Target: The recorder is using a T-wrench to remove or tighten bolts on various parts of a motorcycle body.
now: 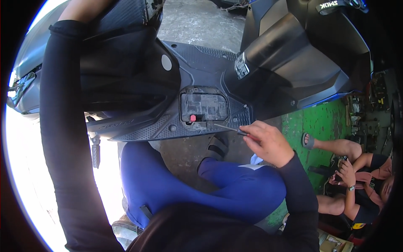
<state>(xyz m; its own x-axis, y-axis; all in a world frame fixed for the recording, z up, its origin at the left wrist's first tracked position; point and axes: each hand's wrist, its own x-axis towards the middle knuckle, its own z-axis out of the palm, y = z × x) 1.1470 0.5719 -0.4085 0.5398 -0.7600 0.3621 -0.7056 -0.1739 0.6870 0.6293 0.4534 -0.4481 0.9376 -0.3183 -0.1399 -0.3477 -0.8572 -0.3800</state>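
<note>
At the edge of the open battery compartment (204, 106) our right hand (268, 143) is closed around a screwdriver (228, 127); our left hand is out of view above the scooter floorboard (210, 59).

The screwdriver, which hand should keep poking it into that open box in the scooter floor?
Probably the right hand: it grips the screwdriver, whose tip sits at the open compartment. The left arm reaches up past the scooter's front, its hand hidden.

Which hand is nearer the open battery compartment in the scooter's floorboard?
Right. The right hand is beside the battery compartment, aiming a screwdriver at it; the left arm reaches up, hand unseen.
</note>
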